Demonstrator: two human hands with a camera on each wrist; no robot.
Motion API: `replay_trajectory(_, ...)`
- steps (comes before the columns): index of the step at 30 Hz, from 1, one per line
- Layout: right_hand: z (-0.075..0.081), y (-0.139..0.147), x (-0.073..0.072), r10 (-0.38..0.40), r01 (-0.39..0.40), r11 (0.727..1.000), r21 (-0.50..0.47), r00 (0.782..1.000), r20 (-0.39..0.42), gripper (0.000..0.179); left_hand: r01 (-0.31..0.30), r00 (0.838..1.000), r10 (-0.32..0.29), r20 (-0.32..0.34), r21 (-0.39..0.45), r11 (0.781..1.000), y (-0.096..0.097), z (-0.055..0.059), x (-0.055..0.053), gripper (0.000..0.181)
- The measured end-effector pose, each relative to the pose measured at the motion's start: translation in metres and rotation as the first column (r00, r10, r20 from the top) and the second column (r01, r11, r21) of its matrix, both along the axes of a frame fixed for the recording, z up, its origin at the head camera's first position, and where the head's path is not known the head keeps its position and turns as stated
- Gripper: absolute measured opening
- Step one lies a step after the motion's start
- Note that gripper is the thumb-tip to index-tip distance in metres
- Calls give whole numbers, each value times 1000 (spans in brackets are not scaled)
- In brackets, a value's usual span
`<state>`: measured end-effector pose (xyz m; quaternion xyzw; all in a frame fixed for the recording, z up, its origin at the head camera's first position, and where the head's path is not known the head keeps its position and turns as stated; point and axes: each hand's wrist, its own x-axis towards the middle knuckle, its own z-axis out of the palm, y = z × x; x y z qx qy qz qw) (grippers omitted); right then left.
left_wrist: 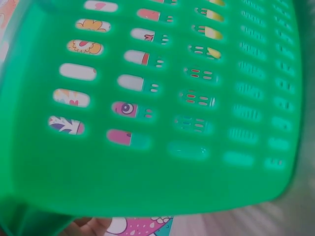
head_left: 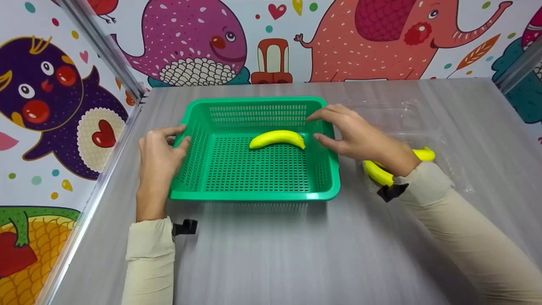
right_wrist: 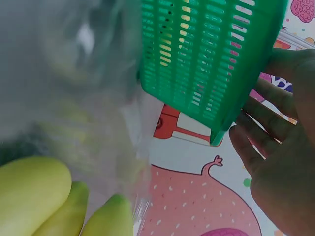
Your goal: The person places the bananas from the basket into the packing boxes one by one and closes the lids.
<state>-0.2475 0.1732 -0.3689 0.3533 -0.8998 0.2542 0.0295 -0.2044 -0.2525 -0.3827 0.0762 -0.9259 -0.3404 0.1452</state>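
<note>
A green plastic basket [head_left: 254,195] with slotted walls stands on the table, a yellow banana [head_left: 277,138] lying on its floor. At the basket's left rim, my left hand [head_left: 159,154] grips the edge between thumb and fingers. My right hand [head_left: 349,129] reaches over the right rim, thumb and fingers spread apart, holding nothing. In the right wrist view its fingers [right_wrist: 266,115] are extended close beside the basket rim; whether they touch it I cannot tell. Under the right forearm, more bananas [head_left: 378,173] lie in a clear plastic container [head_left: 444,146], partly hidden by the wrist.
The grey table [head_left: 262,254] extends in front of the basket. Behind it stands a wall [head_left: 292,25] printed with cartoon animals, and another printed panel [head_left: 51,106] borders the left side along a metal edge. The container sits right of the basket.
</note>
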Motion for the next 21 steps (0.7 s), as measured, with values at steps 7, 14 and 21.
replay_trajectory(7, 3, -15, -5, 5, -7, 999, 43, 999, 51, 46, -1, 1000, 1, 22, 2, 1000, 0, 2, 0, 37)
replay_trajectory(14, 7, -21, -8, 20, -24, 997, 77, 998, 56, 46, 8, 1000, -8, 24, 1, 1000, 0, 2, -1, 36)
replay_trajectory(21, 8, -32, -13, 51, -60, 992, 114, 996, 77, 47, 4, 1000, -4, 17, -2, 1000, -1, 2, 0, 36)
